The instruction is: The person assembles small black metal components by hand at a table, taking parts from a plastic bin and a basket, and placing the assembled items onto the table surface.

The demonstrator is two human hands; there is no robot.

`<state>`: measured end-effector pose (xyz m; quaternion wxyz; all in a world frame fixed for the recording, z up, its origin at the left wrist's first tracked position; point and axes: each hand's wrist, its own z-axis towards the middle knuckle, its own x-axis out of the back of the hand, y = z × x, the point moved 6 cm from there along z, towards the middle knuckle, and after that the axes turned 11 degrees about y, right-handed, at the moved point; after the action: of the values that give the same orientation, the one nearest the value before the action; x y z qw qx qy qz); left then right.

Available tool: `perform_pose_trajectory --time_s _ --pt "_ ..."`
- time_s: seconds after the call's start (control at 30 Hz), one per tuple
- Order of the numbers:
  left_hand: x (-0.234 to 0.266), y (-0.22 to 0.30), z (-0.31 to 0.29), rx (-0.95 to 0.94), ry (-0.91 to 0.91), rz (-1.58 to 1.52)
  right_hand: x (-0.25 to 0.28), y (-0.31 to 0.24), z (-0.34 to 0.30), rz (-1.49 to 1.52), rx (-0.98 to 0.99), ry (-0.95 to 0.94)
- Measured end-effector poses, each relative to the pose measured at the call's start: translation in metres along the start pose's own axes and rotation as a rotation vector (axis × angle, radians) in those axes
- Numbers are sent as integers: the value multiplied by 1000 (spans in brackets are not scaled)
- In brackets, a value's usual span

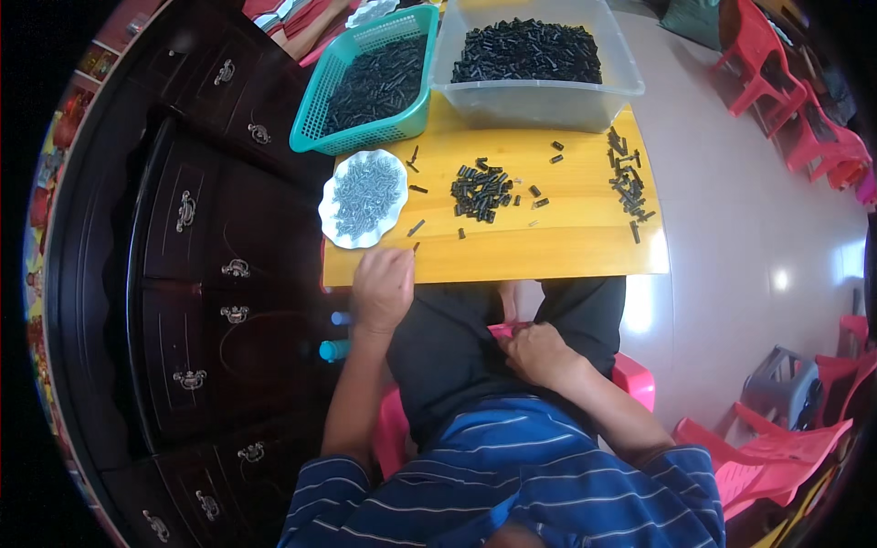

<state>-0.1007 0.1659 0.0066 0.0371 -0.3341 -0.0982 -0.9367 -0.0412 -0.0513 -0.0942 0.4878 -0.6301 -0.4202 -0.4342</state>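
My left hand (384, 285) is closed in a fist at the table's near left edge, just below a white scalloped plate (331, 228) of small clear or silvery pieces (365, 194). A thin black piece (417, 247) shows beside its fingers; whether they grip it is unclear. My right hand (541, 354) is low over my lap between my thighs, fingers curled, and what it may hold is hidden. A pile of short black cylindrical pieces (481, 192) lies mid-table. Longer black pieces (628, 183) are heaped along the right edge.
Behind the plate stands a green mesh basket (315, 139) of black pieces, beside a translucent bin (548, 99) of more. The yellow table (548, 251) has loose pieces scattered about. Dark drawers (183, 301) line the left side; pink chairs (767, 457) stand right. Another person's arm (315, 35) shows far left.
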Motion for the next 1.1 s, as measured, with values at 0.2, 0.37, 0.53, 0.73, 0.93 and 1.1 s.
perform_pose_trajectory --time_s 0.2,0.37,0.53,0.73,0.93,1.1 --pt "0 0 -9 17 -17 34 -3 2 -1 -6 1 -12" --pt "-4 -4 -5 68 -27 9 -2 2 -2 16 -4 -10" --pt "-13 -11 0 151 -88 100 1 2 -4 -13 16 21" --pt "-15 -7 18 145 -54 97 3 3 -4 9 -6 18" --pt "-29 1 25 50 -114 85 5 4 -6 11 0 51" --pt "-40 -4 23 30 -201 200 19 2 -8 50 11 204"
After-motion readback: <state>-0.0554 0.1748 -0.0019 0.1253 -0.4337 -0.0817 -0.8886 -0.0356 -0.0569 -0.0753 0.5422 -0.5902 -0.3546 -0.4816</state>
